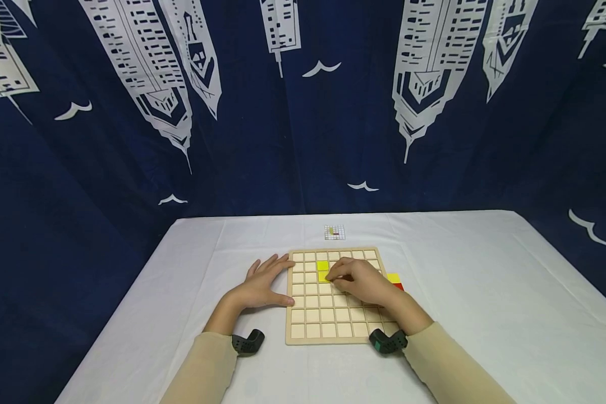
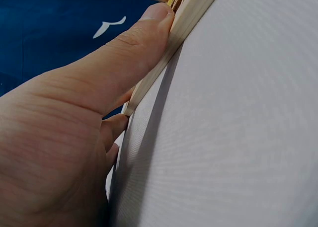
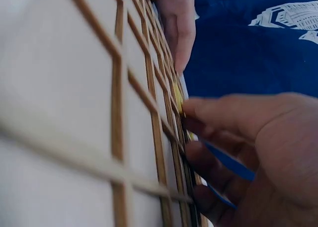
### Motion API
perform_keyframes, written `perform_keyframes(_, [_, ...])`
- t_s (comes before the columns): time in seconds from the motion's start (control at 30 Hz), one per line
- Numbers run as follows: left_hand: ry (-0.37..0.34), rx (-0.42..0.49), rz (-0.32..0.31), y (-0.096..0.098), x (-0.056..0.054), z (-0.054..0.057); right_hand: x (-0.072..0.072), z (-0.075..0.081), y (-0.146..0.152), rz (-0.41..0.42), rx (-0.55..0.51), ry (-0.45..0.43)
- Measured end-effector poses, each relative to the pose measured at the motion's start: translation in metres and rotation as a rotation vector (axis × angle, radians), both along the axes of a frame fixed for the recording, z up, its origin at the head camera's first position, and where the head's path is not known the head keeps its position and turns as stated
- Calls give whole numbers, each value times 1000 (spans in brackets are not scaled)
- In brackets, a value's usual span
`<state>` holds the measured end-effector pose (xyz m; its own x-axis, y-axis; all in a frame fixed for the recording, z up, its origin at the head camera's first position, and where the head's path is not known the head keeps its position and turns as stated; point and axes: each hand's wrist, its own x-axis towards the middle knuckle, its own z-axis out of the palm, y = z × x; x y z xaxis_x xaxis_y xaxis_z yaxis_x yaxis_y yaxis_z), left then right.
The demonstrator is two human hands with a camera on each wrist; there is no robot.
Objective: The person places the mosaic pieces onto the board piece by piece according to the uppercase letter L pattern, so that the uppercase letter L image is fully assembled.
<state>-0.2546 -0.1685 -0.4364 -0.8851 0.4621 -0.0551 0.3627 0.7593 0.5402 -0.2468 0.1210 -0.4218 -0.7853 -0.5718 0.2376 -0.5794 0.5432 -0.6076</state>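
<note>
A wooden grid board lies on the table, its square cells divided by thin raised strips. My left hand rests at its left edge with fingers spread; in the left wrist view, the thumb touches the wooden rim. Two yellow square tiles sit one below the other on the board. My right hand is over the board, thumb and forefinger tips together at the lower yellow tile. The upper yellow tile lies flat in its cell. In the right wrist view, the remaining fingers are bent and partly shadowed.
Beyond the board lies a small printed grid card with coloured squares. A yellow piece and a red piece show beside the board's right edge, partly hidden by my right arm. A dark blue patterned curtain hangs behind the white-covered table.
</note>
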Motion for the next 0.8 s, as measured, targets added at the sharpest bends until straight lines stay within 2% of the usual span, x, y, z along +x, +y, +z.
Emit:
perform_keyframes(0.2, [1,5,3,2,2,2,-1,4,5,34,19,-68])
perform_keyframes(0.37, [3,6,3,1,2,1,-1,8,9,22,9,-108])
perform_keyframes(0.8, [3,11,2,1,2,1,-6,23,31,-57,1,-103])
